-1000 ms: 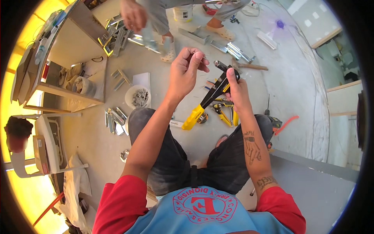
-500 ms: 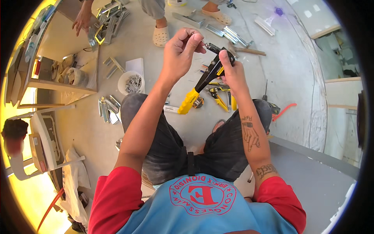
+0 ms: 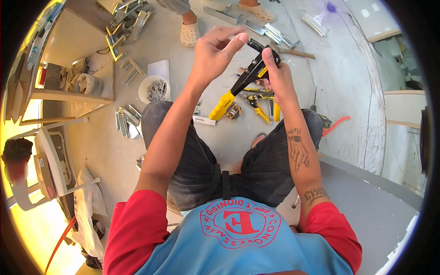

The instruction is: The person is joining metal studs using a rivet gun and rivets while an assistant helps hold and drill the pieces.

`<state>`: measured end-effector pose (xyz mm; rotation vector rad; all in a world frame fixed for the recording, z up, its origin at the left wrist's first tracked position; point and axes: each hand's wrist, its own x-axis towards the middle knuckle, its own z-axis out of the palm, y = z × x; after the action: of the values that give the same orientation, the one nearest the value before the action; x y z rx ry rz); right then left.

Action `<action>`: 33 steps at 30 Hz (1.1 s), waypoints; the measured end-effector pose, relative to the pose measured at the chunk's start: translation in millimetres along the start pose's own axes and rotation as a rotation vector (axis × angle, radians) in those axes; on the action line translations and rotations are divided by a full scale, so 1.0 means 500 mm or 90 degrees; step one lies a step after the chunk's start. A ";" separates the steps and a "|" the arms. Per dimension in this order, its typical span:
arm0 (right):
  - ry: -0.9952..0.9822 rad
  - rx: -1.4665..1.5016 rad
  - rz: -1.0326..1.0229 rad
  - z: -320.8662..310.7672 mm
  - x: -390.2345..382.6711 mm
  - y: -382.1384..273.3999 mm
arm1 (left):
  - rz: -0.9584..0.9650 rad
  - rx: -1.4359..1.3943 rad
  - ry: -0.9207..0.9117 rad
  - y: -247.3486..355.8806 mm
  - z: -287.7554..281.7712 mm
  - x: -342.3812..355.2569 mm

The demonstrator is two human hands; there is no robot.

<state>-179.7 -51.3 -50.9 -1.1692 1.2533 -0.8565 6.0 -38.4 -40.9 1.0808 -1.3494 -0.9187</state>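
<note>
My right hand (image 3: 280,75) grips a hand riveter (image 3: 247,78) with a black body and a yellow handle. Its handle slants down to the left above my knees, and its nose end points up and away. Close beside that nose is my left hand (image 3: 216,54), thumb stretched out and fingers blurred by motion. Whether those fingers hold anything cannot be made out. Below, on the floor, lie yellow-handled pliers (image 3: 259,110) and a tape measure (image 3: 233,111). A white bucket (image 3: 145,94) to the left holds many thin metal pieces that look like rivets.
Metal channel pieces (image 3: 127,120) lie by my left knee, and more are piled farther off. A hammer (image 3: 295,53) and a drill (image 3: 324,121) are to the right. Another person's foot in a clog (image 3: 189,35) stands ahead. A wooden frame (image 3: 73,100) borders the left.
My left fingers have loosened from a pinch at the riveter's nose, and now they blur. The riveter has tilted slightly in my right hand. The other person's hand at upper left has gone from view.
</note>
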 end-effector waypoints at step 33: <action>0.002 0.147 -0.034 0.025 0.008 -0.010 | 0.513 -0.103 0.221 0.314 -0.083 -0.122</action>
<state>-166.0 -53.7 -47.9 -1.0197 1.0968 -1.0149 30.5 66.1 95.2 0.4579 -1.2290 -0.2195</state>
